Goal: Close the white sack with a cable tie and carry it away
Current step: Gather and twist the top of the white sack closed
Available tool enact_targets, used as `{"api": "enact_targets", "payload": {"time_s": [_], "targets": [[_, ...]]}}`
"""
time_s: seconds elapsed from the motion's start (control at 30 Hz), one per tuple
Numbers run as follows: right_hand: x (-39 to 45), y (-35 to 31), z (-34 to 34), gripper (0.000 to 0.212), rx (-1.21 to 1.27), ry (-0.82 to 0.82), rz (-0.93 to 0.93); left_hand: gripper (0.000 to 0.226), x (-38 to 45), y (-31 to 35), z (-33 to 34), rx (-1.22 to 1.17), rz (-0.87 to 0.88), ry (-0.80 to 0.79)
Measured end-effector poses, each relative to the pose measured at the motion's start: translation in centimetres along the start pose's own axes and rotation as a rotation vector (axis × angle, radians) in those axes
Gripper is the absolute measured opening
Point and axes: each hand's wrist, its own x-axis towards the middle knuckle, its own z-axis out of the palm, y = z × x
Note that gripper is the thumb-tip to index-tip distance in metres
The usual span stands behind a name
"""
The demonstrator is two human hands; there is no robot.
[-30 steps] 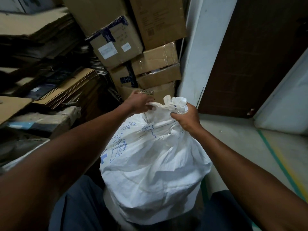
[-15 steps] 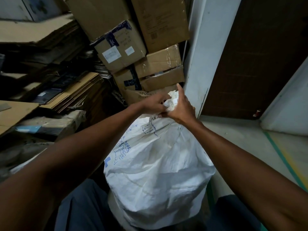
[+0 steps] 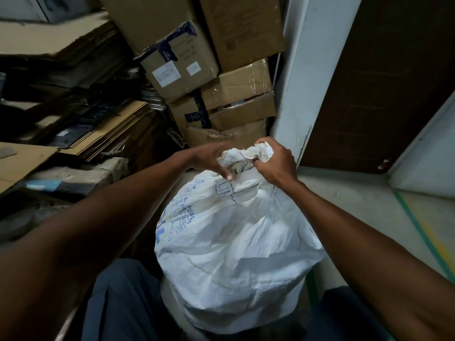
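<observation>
A full white woven sack [image 3: 236,254] with blue writing stands on the floor between my knees. Its mouth is bunched into a crumpled neck [image 3: 242,156] at the top. My right hand [image 3: 275,163] grips that neck from the right, fingers curled round the gathered cloth. My left hand [image 3: 211,161] holds the neck from the left, with its thumb pressed on the sack just below the bunch. No cable tie shows in this view.
Stacked cardboard boxes [image 3: 221,77] rise right behind the sack. Flattened cartons [image 3: 98,129] pile up on the left. A white pillar [image 3: 300,77] and a dark brown door [image 3: 384,82] stand to the right, with grey floor and a green-yellow stripe [image 3: 423,232] beyond.
My right hand has gone from fingers stretched upward against the sack mouth to a fist closed round the bunched neck. My left hand has shifted lower on the neck's left side.
</observation>
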Motion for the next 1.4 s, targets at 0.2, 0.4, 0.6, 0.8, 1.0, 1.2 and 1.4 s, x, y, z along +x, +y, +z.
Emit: {"api": "enact_targets", "payload": {"time_s": [0.2, 0.4, 0.6, 0.8, 1.0, 1.2, 1.4], "targets": [[-0.1, 0.6, 0.1, 0.040, 0.086, -0.036, -0.050, 0.018, 0.3, -0.6, 1.0, -0.041, -0.058, 0.301], [0.6, -0.9, -0.1, 0.076, 0.019, 0.001, 0.110, 0.012, 1.1, 2.4, 0.5, -0.116, 0.030, 0.439], [1.6, -2.2, -0.7, 0.114, -0.094, -0.237, -0.130, 0.028, 2.1, 4.9, 0.5, -0.188, 0.034, 0.432], [2.5, -1.9, -1.0, 0.085, -0.215, -0.255, -0.050, 0.016, 1.5, 4.6, 1.2, -0.637, 0.056, 0.215], [1.2, -1.5, -0.8, 0.043, -0.101, -0.116, -0.089, 0.056, 1.0, 3.5, 0.7, -0.613, 0.080, 0.248], [1.3, -2.4, -1.6, 0.041, 0.133, -0.194, -0.058, 0.122, 0.3, 1.6, 2.3, -0.500, 0.092, -0.077], [2.1, -3.9, -0.7, 0.038, 0.293, -0.281, -0.069, 0.142, 3.0, 3.6, 7.5, -0.633, 0.169, 0.325]]}}
